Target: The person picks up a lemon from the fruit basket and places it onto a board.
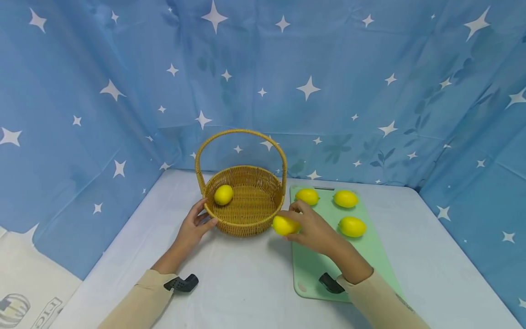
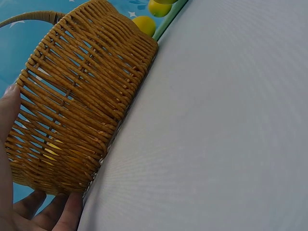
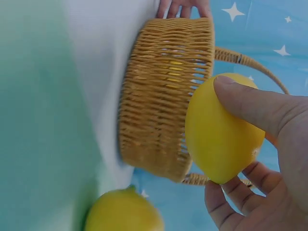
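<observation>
A: How is the right grip [image 1: 314,230] set?

B: It is closed part-way, thumb opposed to fingers, around one lemon [image 1: 284,226], which is held just beside the right rim of the basket [image 1: 242,230].

A: And the left grip [image 1: 194,227]?

B: It is loosely spread; the basket's outer wall is touched by thumb and fingers, and nothing is clasped.

A: What handling is to be expected of the held lemon?

B: It is judged light, firm and hardly fragile, its smooth skin slightly slippery; it is best taken around the broad middle, clear of the pointed ends.

A: What count is obtained?

B: Five lemons: one is held, a second lemon [image 1: 223,194] is contained at the basket's left, and three lemons [image 1: 345,198] are laid on one green board [image 1: 314,269]. One basket is counted; basket and board are supported by one bench [image 1: 242,283].
</observation>
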Motion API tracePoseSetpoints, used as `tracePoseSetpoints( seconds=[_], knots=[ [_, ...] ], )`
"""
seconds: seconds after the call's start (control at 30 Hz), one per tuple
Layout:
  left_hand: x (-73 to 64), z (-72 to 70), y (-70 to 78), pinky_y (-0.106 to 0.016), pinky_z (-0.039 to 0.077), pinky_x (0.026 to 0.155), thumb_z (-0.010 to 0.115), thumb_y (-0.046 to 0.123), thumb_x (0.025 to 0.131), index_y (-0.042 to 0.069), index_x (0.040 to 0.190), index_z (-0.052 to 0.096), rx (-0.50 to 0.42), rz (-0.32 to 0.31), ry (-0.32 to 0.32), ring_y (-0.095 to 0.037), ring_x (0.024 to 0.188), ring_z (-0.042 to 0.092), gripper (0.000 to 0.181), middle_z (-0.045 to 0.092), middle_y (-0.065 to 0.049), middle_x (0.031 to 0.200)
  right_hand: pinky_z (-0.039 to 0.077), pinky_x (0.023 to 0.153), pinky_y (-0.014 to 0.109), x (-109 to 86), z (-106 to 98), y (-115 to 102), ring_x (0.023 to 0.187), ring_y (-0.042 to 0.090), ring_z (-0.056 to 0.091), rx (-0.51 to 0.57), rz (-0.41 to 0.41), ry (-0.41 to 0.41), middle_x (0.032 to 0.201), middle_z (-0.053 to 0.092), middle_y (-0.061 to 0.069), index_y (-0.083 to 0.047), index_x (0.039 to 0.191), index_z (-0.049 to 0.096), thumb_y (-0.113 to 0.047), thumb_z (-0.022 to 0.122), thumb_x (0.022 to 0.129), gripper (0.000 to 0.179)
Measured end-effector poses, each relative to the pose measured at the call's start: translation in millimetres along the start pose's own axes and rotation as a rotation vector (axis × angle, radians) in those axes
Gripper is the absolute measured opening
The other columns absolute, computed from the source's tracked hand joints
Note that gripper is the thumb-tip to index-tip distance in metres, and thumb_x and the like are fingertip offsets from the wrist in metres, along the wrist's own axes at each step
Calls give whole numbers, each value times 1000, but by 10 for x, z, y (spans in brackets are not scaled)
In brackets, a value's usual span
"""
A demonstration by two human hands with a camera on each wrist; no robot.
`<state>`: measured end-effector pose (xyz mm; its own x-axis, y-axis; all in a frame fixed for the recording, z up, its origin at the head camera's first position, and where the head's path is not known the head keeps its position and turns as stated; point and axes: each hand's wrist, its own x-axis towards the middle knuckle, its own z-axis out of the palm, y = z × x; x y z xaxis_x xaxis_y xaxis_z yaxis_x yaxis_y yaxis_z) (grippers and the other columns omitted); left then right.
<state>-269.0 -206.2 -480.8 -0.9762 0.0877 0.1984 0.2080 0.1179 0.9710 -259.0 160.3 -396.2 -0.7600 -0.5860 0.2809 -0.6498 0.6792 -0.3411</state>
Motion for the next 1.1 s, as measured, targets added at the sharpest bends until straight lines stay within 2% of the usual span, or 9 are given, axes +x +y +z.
tracePoseSetpoints(
  seconds=[0.27, 0.57, 1.1],
  knots=[
    [12, -8, -29, -35, 46, 96, 72, 23, 91, 22, 153, 29, 15, -4, 9, -30, 133, 39, 76, 30, -11, 153, 45, 77, 32, -250, 17, 78, 97, 14, 43, -20, 27, 5, 112, 42, -6, -27, 129, 63, -27, 84, 78, 55],
    [23, -19, -57, -33, 45, 96, 71, 21, 92, 22, 154, 28, 5, -1, 2, -31, 134, 37, 75, 29, -11, 154, 47, 78, 32, -477, 48, 169, 98, 12, 45, -20, 76, -24, 115, 43, -9, -27, 132, 62, -33, 83, 79, 57],
    [18, 3, -33, -24, 47, 91, 70, 22, 93, 18, 155, 26, 11, 10, 3, -32, 134, 37, 76, 29, -12, 153, 45, 75, 29, -818, 66, 253, 96, 12, 44, -35, 91, -47, 113, 42, -10, -20, 134, 61, -32, 82, 79, 61]
  ],
)
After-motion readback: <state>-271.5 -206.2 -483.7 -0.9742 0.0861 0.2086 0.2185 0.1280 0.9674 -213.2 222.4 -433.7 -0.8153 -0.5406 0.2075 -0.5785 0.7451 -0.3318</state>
